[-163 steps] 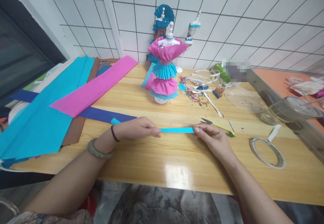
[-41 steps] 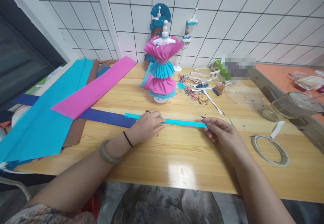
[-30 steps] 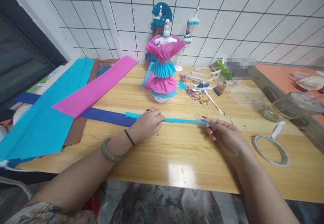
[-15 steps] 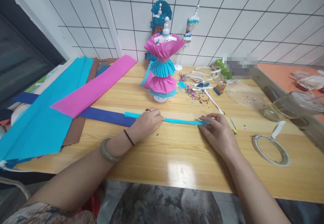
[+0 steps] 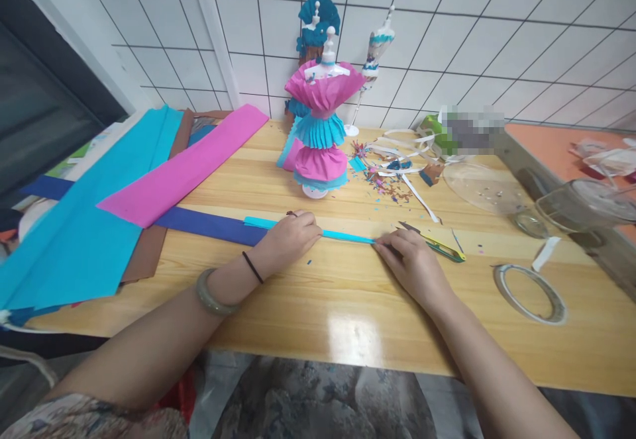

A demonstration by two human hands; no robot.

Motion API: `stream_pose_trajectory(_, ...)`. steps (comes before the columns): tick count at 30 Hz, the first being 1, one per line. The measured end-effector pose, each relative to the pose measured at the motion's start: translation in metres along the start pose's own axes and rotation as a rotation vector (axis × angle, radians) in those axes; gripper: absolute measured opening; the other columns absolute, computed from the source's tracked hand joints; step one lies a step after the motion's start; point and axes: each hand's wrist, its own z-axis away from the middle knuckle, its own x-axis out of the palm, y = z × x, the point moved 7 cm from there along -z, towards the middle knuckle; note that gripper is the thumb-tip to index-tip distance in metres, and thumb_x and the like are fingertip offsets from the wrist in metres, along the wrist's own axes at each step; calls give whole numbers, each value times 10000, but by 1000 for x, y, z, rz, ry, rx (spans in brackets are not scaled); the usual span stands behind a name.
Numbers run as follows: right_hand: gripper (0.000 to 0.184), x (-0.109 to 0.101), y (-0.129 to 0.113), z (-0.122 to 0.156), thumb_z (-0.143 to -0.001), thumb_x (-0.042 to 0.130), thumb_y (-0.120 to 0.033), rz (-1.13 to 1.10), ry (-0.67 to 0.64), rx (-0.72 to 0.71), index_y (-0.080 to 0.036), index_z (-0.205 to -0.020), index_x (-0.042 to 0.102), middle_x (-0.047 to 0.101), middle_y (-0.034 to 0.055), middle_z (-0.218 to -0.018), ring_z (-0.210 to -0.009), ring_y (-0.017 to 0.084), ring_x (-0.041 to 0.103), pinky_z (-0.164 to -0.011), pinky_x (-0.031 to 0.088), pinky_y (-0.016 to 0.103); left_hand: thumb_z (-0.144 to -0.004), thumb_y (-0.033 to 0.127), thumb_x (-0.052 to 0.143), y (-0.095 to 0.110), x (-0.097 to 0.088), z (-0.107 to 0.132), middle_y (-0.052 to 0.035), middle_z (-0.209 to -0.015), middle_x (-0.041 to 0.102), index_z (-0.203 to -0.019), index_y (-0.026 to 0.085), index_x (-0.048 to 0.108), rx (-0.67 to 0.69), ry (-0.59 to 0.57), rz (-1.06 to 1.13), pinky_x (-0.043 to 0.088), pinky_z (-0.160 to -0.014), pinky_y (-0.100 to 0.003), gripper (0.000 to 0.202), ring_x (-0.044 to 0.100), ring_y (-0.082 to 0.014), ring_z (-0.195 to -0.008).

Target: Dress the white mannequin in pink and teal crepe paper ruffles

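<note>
A narrow folded strip of turquoise crepe paper [image 5: 348, 235] lies across the table between my hands. My left hand [image 5: 293, 234] is closed on it near its middle, and its left end shows beyond, over a dark blue paper band [image 5: 213, 222]. My right hand [image 5: 411, 260] pinches the strip toward its right end, which the fingers hide. Just beyond the right hand lie yellow-green thread snips [image 5: 442, 248]. Behind the strip stands a small dress form [image 5: 322, 128] in a pleated pink and turquoise paper dress.
Pink paper [image 5: 189, 167] and turquoise paper [image 5: 104, 207] lie at the left over brown sheets. Two more dress forms stand by the tiled wall, one bearing white and teal scraps [image 5: 373, 61]. Paper clippings [image 5: 385, 184], a tape roll [image 5: 530, 294] and a clear jar [image 5: 571, 207] are at the right.
My right hand has moved left along the strip, closer to my left hand, uncovering the snips. My left hand stays in place.
</note>
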Motion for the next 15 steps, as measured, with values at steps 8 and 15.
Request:
stream_pose_trajectory(8, 232, -1, 5, 0, -894, 490, -343, -24, -6, 65, -193, -801, 641, 659, 80, -822, -799, 224, 590, -758, 460, 373, -927, 244, 416, -9, -3, 1, -76, -833, 599, -845, 133, 664, -96, -15, 64, 386, -765, -334, 283, 543, -197, -848)
stream_pose_trajectory(15, 231, 0, 5, -1, -880, 490, -341, 48, 25, 96, -199, -756, 622, 646, 77, -764, -772, 236, 580, -719, 455, 376, -885, 256, 507, -18, -6, 1, -73, -831, 624, -817, 137, 665, -228, 18, 163, 408, -765, -334, 208, 577, -197, -844)
